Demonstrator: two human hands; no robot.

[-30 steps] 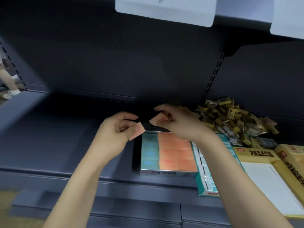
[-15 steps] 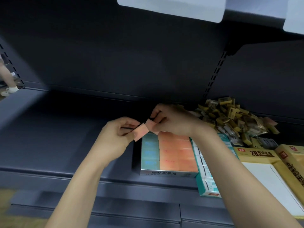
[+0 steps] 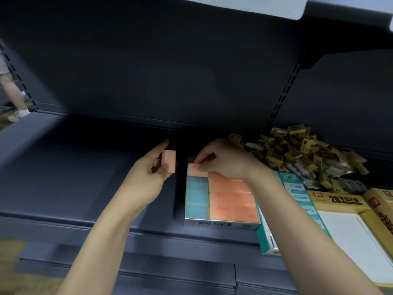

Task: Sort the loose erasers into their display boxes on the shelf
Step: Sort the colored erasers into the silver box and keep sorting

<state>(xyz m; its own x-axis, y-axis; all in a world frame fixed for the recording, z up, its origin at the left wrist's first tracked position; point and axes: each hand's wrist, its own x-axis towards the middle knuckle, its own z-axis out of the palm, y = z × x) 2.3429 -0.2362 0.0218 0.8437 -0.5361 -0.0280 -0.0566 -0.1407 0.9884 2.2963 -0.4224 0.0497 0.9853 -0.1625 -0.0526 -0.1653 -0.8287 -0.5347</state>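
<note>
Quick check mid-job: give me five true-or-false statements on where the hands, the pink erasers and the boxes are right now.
1. The left hand holds a pink eraser beside the display box, not yet in it. True.
2. The right hand is reaching into the loose eraser pile. False: its fingers pinch another pink eraser at the far left corner of the display box.
3. The display box's left column shows teal erasers. True.
4. The display box sits on the yellow box. False: it stands on the shelf, left of a teal box and the yellow one.
5. The loose pile lies at the back of the shelf, right of the hands. True.
</note>
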